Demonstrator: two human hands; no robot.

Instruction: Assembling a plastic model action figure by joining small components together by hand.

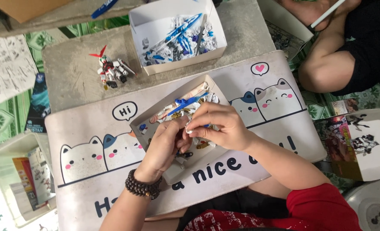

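My left hand (pixel 164 145), with a dark bead bracelet (pixel 142 186) on its wrist, and my right hand (pixel 218 126) meet over a shallow cardboard tray (pixel 143 118) of small model parts. Together their fingertips pinch one small white model piece (pixel 189 126). A blue plastic part (pixel 185 102) and several white, gold and blue bits lie in the tray just beyond my fingers. The tray rests on a pale mat printed with cartoon cats (pixel 87 158).
A white box (pixel 155 17) of blue and white parts sits at the back. A small red and white robot figure (pixel 111 70) stands left of it. Another person's bent leg (pixel 327 68) is at upper right. Printed boxes (pixel 361 143) and a plastic bin (pixel 6 162) flank the mat.
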